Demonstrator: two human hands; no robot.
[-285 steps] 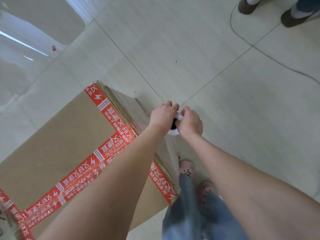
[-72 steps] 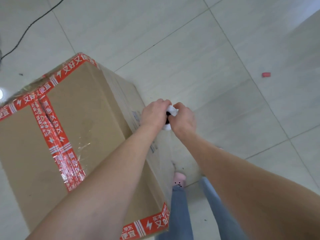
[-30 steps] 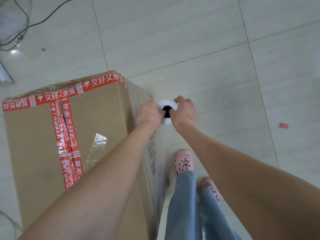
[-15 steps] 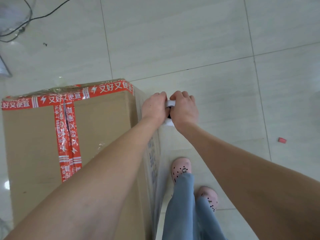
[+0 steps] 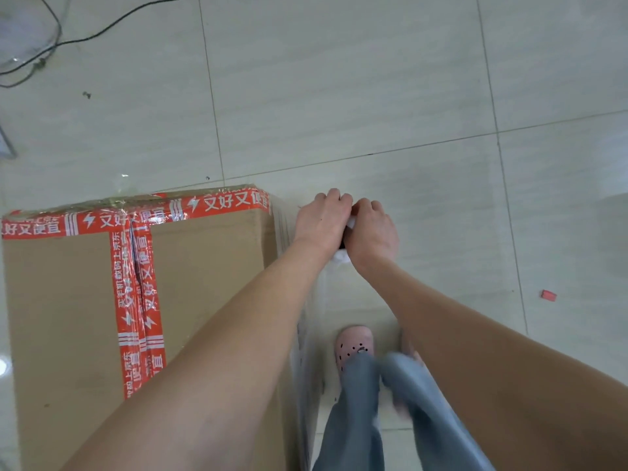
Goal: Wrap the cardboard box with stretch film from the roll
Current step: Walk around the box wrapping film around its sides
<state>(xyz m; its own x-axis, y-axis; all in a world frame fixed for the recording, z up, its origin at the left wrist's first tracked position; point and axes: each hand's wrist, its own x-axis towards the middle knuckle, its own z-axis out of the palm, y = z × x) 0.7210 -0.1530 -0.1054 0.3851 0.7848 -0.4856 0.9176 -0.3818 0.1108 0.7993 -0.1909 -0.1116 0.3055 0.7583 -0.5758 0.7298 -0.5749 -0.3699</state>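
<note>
While left hand point(image 5: 321, 222) and right hand point(image 5: 373, 234) meet beside cardboard box point(image 5: 204, 266), fingers point(image 5: 331, 196) curled round film roll point(image 5: 341, 259).

Red-taped cardboard box point(image 5: 204, 283), film roll point(image 5: 340, 260) beside

Within the grip the roll point(image 5: 341, 259) shows white with a black core. Left of the grip, the cardboard box point(image 5: 210, 266) is plain brown, crossed by red tape point(image 5: 136, 294) printed with white characters and lightning bolts. Below the grip are a pink shoe point(image 5: 355, 341) with dark holes and blue-grey trousers point(image 5: 356, 402). The floor point(image 5: 339, 79) beyond is pale grey-green with thin dark seams.

Left hand point(image 5: 322, 222), right hand point(image 5: 374, 233) around roll point(image 5: 340, 259)
</note>
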